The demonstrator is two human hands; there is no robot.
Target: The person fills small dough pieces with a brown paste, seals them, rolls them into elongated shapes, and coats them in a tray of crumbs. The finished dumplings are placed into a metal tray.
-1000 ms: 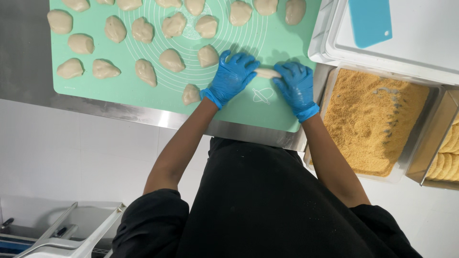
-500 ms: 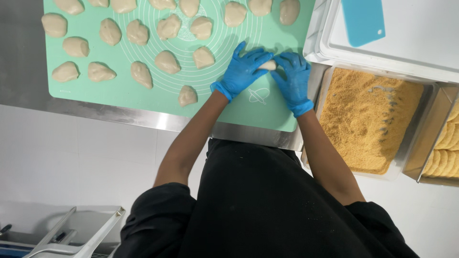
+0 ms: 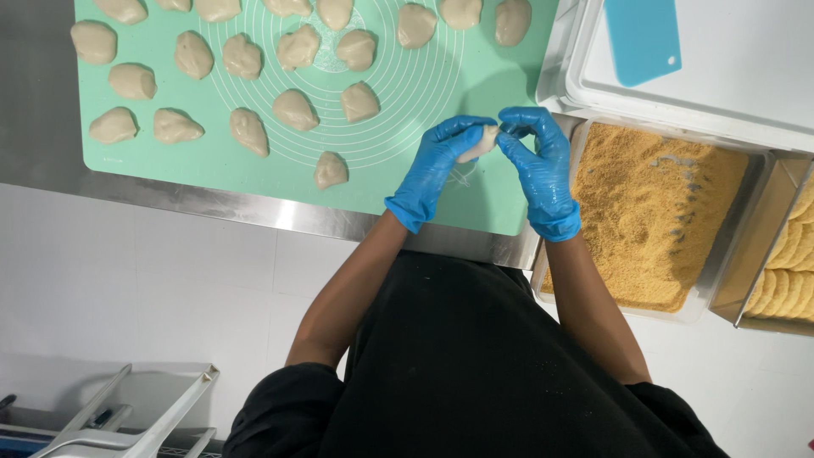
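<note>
Both gloved hands meet over the near right of the green mat (image 3: 212,161). The left hand (image 3: 437,165) cradles a small dough piece (image 3: 480,142) while the right hand (image 3: 536,165) pinches its end, apparently shaping it. Farther off, dough lumps (image 3: 294,108) lie spaced apart; a crumb tray (image 3: 661,212) sits right.

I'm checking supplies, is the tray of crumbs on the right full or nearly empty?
Well filled. The crumb tray has golden crumbs covering its whole visible bottom, with a few dents near the top; its depth cannot be told.
</note>
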